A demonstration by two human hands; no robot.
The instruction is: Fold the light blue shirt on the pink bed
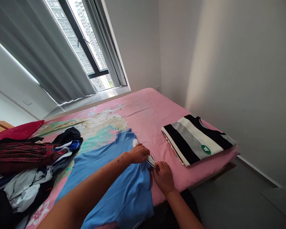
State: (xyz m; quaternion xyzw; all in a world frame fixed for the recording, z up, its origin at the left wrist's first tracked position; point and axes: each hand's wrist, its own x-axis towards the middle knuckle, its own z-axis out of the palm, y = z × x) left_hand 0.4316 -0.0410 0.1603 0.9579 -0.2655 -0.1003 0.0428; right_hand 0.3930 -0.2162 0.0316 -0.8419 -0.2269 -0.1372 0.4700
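A blue shirt (102, 162) with a white, dark-striped collar lies spread on the bed, its lower part rumpled toward me. My left hand (139, 153) reaches across the shirt, fingers closed on the collar near the neck. My right hand (163, 176) pinches the tip of the white collar (151, 160) at the right side. Between the two hands a short stretch of the collar shows. The fingertips of both hands are partly hidden.
On the right of the pink bed sheet (143, 108) lies a folded stack topped by a black-and-white striped knit (193, 140). A heap of mixed clothes (33, 165) and a red pillow (16, 131) lie at left. Beyond the bed are a window (85, 47) and grey curtain (43, 51).
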